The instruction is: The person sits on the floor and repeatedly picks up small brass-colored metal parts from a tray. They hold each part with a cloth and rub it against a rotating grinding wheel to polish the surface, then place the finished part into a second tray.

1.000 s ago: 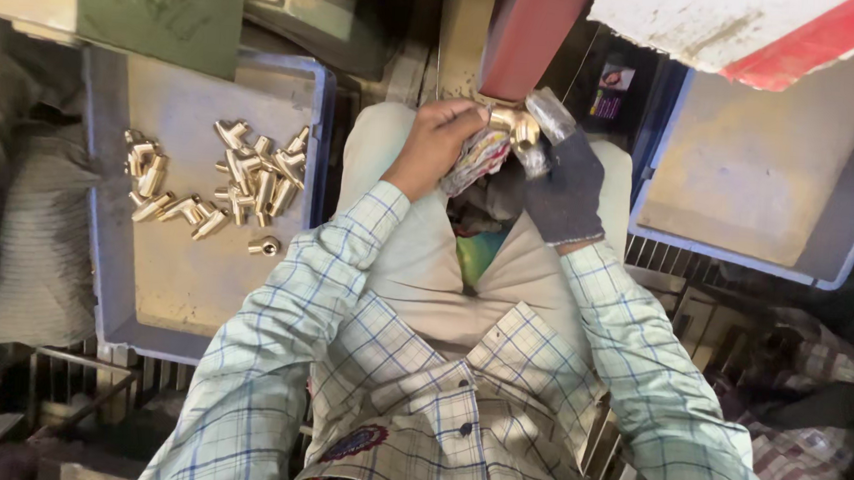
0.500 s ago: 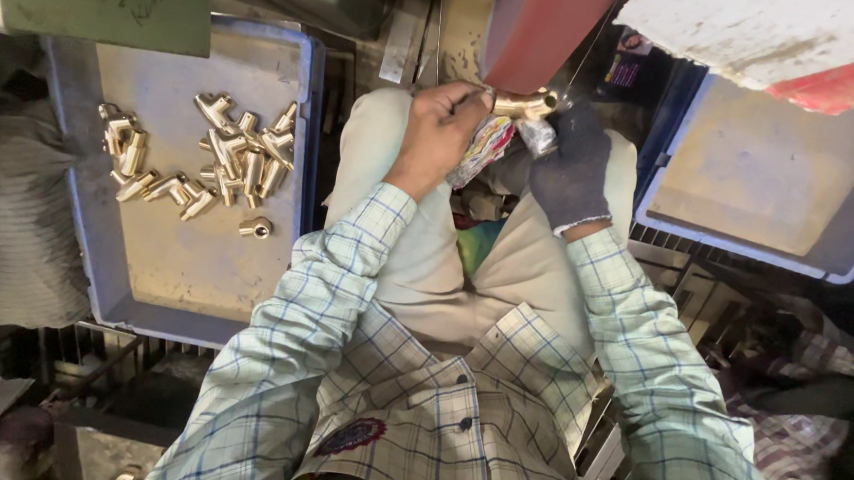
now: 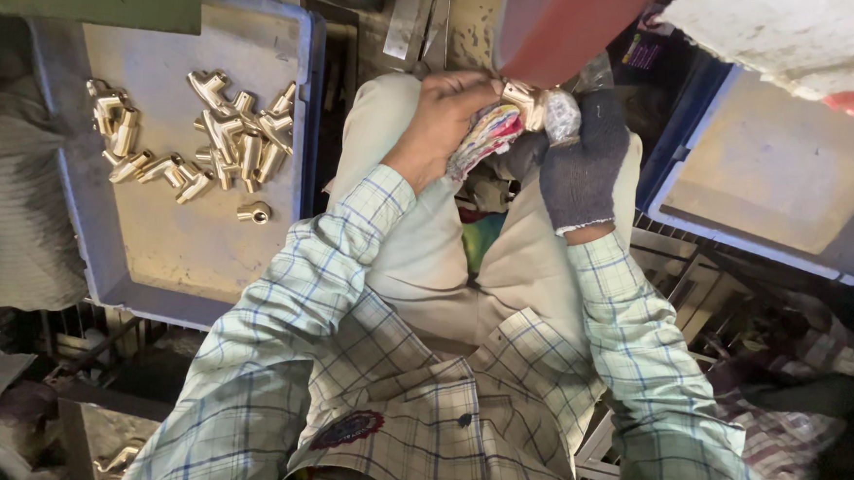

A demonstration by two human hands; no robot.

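Observation:
My bare left hand (image 3: 445,114) grips a multicoloured rag (image 3: 486,136) pressed against a brass pipe fitting (image 3: 527,103). My right hand (image 3: 579,160), in a dark knit glove, holds that fitting from the other side. Both hands are raised above my knees, just under a red machine part (image 3: 565,23). The fitting's far end is hidden behind the glove's fingers.
A blue-grey tray (image 3: 153,265) at my left holds several brass fittings (image 3: 223,142) in a loose pile. Another blue tray (image 3: 780,190) sits to the right, with a bare bottom. Metal grating and cloth scraps lie around my legs. A grey sack (image 3: 4,218) rests at far left.
Both hands have lifted the fitting and rag up toward the red machine part. The view has tilted a little, shifting the left tray lower in frame.

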